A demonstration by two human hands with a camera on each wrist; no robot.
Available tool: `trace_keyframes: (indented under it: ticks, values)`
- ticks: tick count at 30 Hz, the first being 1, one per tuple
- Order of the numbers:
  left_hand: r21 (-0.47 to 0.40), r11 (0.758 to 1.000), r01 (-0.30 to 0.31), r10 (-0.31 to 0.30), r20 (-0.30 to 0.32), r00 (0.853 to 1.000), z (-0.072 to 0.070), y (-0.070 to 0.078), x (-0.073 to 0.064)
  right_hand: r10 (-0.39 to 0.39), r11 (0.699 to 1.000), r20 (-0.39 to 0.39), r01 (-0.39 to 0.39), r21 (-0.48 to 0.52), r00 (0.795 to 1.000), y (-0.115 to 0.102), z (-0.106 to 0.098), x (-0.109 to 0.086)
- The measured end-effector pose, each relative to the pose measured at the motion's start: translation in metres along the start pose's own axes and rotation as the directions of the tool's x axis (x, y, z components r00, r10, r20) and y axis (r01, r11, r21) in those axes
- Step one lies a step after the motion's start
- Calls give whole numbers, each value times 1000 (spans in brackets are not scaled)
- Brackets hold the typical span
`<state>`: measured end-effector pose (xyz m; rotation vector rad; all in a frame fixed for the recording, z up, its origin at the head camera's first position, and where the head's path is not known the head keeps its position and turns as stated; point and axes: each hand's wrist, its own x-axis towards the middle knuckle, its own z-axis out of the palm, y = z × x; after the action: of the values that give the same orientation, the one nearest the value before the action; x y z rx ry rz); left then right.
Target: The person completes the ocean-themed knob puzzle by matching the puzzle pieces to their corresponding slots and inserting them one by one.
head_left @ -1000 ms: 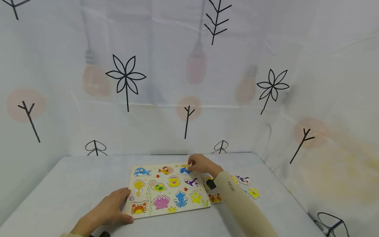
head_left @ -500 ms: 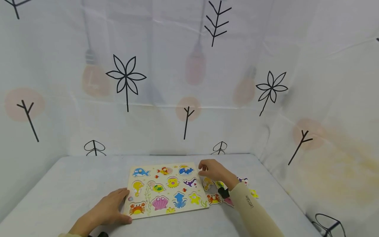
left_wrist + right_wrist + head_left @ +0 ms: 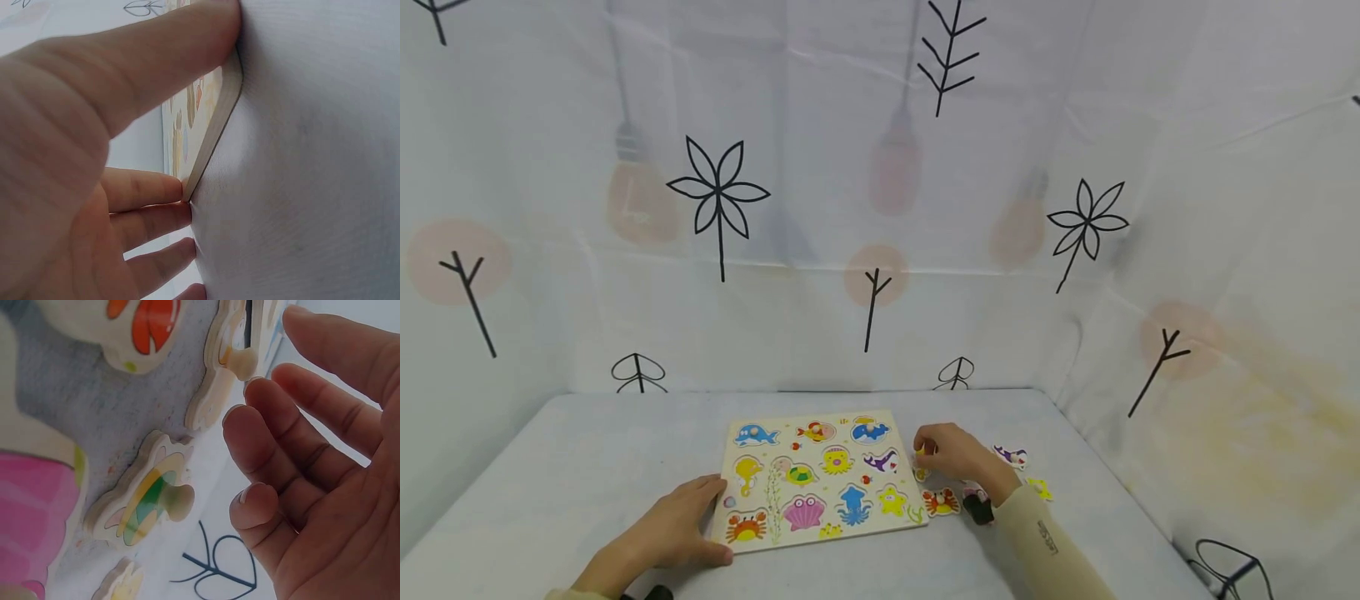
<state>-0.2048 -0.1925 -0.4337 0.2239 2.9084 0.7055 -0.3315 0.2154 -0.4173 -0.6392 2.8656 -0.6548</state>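
Observation:
A wooden puzzle board lies on the table, printed with sea animals. My left hand rests at its near left corner, the fingers fairly straight against the left side and the thumb at the front edge. Just past the board's right side, my right hand hovers over a yellow seahorse piece. Its fingers bend loosely; in the right wrist view a fingertip is close to that piece's round knob, and contact is unclear. Two blue whale pieces and a fish piece with knobs sit in the board's back row.
Right of the board lie a loose crab piece, a purple piece and a yellow star piece. A turtle piece and a pink piece are close by the right hand. A patterned white cloth hangs behind the table.
My right hand has left the whale piece at the board's back right corner and moved right and nearer, over the seahorse piece. My left hand has stayed at the board's corner.

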Motion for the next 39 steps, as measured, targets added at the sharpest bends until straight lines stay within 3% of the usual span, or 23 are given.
trace_keyframes:
  ticks: [14,39]
  values:
    - [-2,1000,2,-2,-1,1000,-1,1,0,36,999,41,-36,-10,998,-1,1,0]
    - [-2,1000,7,-7,10,1000,-3,2,-1,23,999,55,-25,44,998,4,5,3]
